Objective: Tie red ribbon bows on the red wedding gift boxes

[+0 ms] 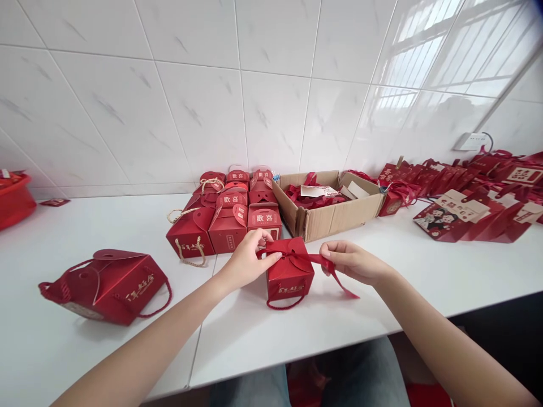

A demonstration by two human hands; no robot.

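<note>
A small red gift box (290, 275) stands on the white counter (263, 333) in front of me, with a red ribbon (316, 261) tied across its top. My left hand (248, 260) pinches the ribbon at the box's top left. My right hand (352, 261) pinches the ribbon's other end just right of the box, and a loose tail hangs down toward the counter.
Several closed red gift boxes (227, 217) cluster behind it by the tiled wall. An open cardboard carton (335, 215) holds red ribbons and cards. Flat unfolded boxes (462, 203) pile at the right. A larger red box (108, 285) lies on its side at left, a red bin (14, 200) far left.
</note>
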